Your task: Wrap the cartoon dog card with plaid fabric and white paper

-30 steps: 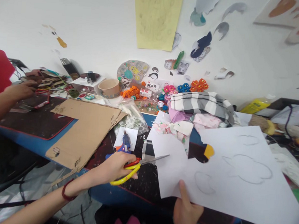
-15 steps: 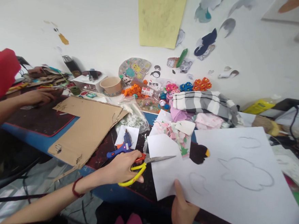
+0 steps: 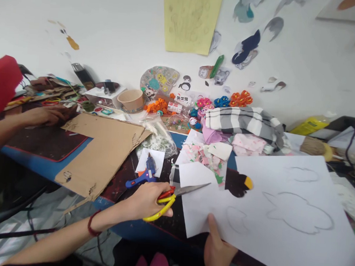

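Note:
My left hand [image 3: 153, 199] grips scissors [image 3: 160, 216] with a yellow and a red handle. Their blades point right and lie at the left edge of a large white paper sheet [image 3: 267, 240]; they look nearly closed. Pencil outlines of rounded shapes show on the sheet. From below, my right hand [image 3: 218, 249] holds the sheet's near edge, thumb on top and the other fingers hidden underneath. A black piece with a yellow tip [image 3: 237, 183] shows by the sheet's upper left edge. Beyond the blades is a smaller white paper piece [image 3: 195, 174].
A blue glue gun [image 3: 144, 177] rests by my left hand. Cut cardboard [image 3: 106, 152] lies left, near a co-worker's hand [image 3: 46, 115]. Behind are a bag of white bits [image 3: 159, 137], paper scraps [image 3: 204, 157], a round tub [image 3: 131, 100] and checked cloth [image 3: 245, 120].
The white sheet has shifted slightly to the right, its right side spreading lower. The scissors have moved a little right with my left hand. The co-worker's hand has moved slightly.

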The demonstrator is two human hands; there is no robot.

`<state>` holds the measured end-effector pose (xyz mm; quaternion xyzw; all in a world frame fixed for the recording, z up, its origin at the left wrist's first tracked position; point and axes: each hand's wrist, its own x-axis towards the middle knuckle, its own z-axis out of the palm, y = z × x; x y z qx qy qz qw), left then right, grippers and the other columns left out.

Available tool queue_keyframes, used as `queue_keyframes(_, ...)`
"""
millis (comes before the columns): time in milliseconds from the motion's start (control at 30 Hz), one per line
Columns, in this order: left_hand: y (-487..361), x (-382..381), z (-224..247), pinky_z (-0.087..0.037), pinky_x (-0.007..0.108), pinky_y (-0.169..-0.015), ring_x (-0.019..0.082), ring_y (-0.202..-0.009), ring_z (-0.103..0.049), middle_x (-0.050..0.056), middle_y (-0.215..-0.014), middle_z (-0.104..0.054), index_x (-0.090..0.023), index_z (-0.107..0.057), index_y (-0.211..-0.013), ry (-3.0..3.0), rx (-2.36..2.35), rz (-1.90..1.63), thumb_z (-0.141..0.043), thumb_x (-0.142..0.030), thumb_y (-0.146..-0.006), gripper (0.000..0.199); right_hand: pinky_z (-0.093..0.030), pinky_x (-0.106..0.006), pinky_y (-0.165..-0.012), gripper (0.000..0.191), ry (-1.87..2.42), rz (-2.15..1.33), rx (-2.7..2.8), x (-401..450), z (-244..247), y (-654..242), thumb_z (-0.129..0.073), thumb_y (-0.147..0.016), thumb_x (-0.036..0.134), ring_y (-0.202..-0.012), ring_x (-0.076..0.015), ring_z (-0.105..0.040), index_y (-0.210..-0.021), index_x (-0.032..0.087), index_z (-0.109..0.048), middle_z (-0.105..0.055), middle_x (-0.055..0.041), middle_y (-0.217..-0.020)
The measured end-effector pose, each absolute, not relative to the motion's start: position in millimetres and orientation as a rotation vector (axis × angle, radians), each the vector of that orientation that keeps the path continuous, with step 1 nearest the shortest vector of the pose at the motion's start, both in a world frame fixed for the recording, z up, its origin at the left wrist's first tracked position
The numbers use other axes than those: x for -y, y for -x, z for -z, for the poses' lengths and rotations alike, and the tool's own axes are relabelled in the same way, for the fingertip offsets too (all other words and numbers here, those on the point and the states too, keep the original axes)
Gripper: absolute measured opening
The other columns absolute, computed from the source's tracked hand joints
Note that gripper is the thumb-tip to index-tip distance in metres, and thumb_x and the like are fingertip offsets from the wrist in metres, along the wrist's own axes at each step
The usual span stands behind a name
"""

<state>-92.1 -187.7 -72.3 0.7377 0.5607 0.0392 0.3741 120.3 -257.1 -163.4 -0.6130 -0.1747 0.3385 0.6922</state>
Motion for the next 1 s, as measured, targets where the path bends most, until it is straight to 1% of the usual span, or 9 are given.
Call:
queue_keyframes(100, 85, 187, 67, -0.035, 0.026, -0.067, 0.019, -0.079, -0.058, 0.001, -0.093, -0.066, -0.021, -0.055, -0.094, -1.938, -1.399, -0.073, -0.081, -0.049, -0.068, 0.047, -0.037, -0.055, -0.117, 0.075, 1.359, -0.761, 0.390, 258, 167, -122, -0.089, -0.062, 0.024, -0.133, -0.0331, -0.052, -0.130, 0.012, -0.060, -0.056, -0.0161, -0.143)
queue_keyframes(200, 77, 182, 62, -0.037, 0.026, -0.068, 0.019, -0.079, -0.057, 0.002, -0.094, -0.065, -0.020, -0.053, -0.095, -1.901, -1.391, -0.078, -0.080, -0.049, -0.069, 0.047, -0.038, -0.057, -0.115, 0.071, 1.365, -0.760, 0.419, 255, 168, -123, -0.089, -0.064, 0.026, -0.130, -0.0333, -0.055, -0.128, 0.012, -0.062, -0.059, -0.0161, -0.140)
queue_keyframes(300, 73, 173, 59, -0.035, 0.024, -0.063, 0.016, -0.071, -0.054, -0.001, -0.084, -0.062, -0.021, -0.052, -0.089, -1.857, -1.385, -0.182, -0.077, -0.047, -0.072, 0.040, -0.039, -0.058, -0.114, 0.070, 1.373, -0.759, 0.494, 242, 165, -124, -0.088, -0.066, 0.029, -0.125, -0.0336, -0.059, -0.128, 0.011, -0.063, -0.062, -0.0158, -0.136)
queue_keyframes(433, 78, 155, 52, -0.026, 0.023, -0.054, 0.011, -0.058, -0.042, -0.006, -0.063, -0.049, -0.020, -0.049, -0.074, -1.826, -1.470, -0.313, -0.068, -0.048, -0.079, 0.034, -0.038, -0.059, -0.113, 0.072, 1.353, -0.728, 0.601, 211, 154, -123, -0.087, -0.067, 0.031, -0.123, -0.0345, -0.059, -0.131, 0.011, -0.062, -0.063, -0.0158, -0.134)
queue_keyframes(567, 90, 127, 43, -0.023, 0.024, -0.053, 0.010, -0.056, -0.039, -0.006, -0.059, -0.046, -0.019, -0.052, -0.069, -1.884, -1.563, -0.423, -0.067, -0.050, -0.078, 0.036, -0.041, -0.057, -0.113, 0.071, 1.280, -0.746, 0.661, 171, 136, -114, -0.085, -0.069, 0.032, -0.124, -0.0339, -0.059, -0.134, 0.013, -0.061, -0.062, -0.0156, -0.136)
queue_keyframes(767, 103, 61, 41, -0.020, 0.025, -0.050, 0.009, -0.050, -0.034, -0.004, -0.049, -0.039, -0.018, -0.045, -0.052, -1.863, -1.551, -0.574, -0.064, -0.067, -0.077, 0.058, -0.043, -0.054, -0.111, 0.069, 1.253, -0.781, 0.786, 100, 109, -112, -0.085, -0.069, 0.033, -0.121, -0.0329, -0.061, -0.131, 0.011, -0.063, -0.065, -0.0158, -0.132)
queue_keyframes(833, 107, 43, 41, -0.021, 0.023, -0.046, 0.008, -0.045, -0.036, -0.004, -0.049, -0.041, -0.018, -0.047, -0.055, -1.734, -1.442, -0.580, -0.061, -0.071, -0.077, 0.059, -0.045, -0.053, -0.109, 0.064, 1.257, -0.775, 0.758, 78, 103, -121, -0.085, -0.067, 0.035, -0.117, -0.0325, -0.063, -0.123, 0.010, -0.067, -0.068, -0.0157, -0.125)
queue_keyframes(900, 114, 35, 38, -0.024, 0.022, -0.042, 0.008, -0.041, -0.038, -0.004, -0.051, -0.043, -0.018, -0.049, -0.063, -1.623, -1.320, -0.592, -0.052, -0.075, -0.081, 0.060, -0.047, -0.052, -0.107, 0.058, 1.289, -0.756, 0.723, 56, 96, -132, -0.086, -0.065, 0.035, -0.113, -0.0321, -0.066, -0.115, 0.010, -0.070, -0.071, -0.0157, -0.120)
queue_keyframes(1000, 133, 36, 31, -0.025, 0.019, -0.037, 0.006, -0.039, -0.036, -0.006, -0.052, -0.041, -0.018, -0.050, -0.072, -1.497, -1.183, -0.698, -0.047, -0.077, -0.084, 0.061, -0.050, -0.050, -0.104, 0.057, 1.267, -0.777, 0.803, 17, 86, -141, -0.087, -0.062, 0.031, -0.108, -0.0309, -0.068, -0.113, 0.011, -0.070, -0.073, -0.0145, -0.117)
